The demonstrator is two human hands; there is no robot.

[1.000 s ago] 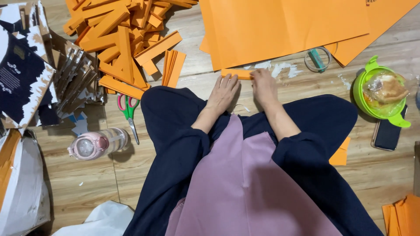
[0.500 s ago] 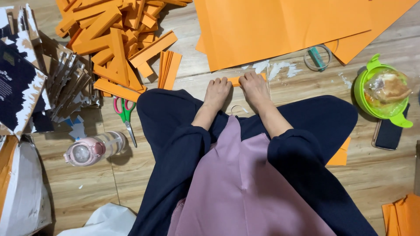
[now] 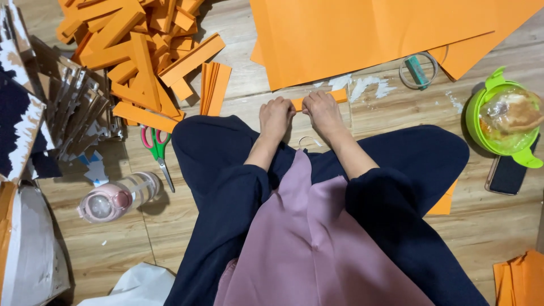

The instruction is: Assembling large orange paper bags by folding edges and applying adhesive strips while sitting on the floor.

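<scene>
I sit cross-legged on a wooden floor. My left hand (image 3: 276, 117) and my right hand (image 3: 323, 111) rest side by side on the floor in front of my knees, fingers curled down onto a narrow folded orange paper strip (image 3: 339, 96). The strip's right end sticks out past my right hand; the rest is hidden under my fingers. Large orange paper sheets (image 3: 362, 34) lie just beyond my hands.
A heap of folded orange strips (image 3: 141, 56) lies at the upper left, with scissors (image 3: 158, 148) and a pink-lidded bottle (image 3: 113, 199) below it. A tape roll (image 3: 417, 69), a green lidded bowl (image 3: 504, 118) and a dark phone (image 3: 506, 174) sit to the right.
Both hands have curled from flat to bent fingers on the strip, pressing it closer together. The view has shifted slightly.
</scene>
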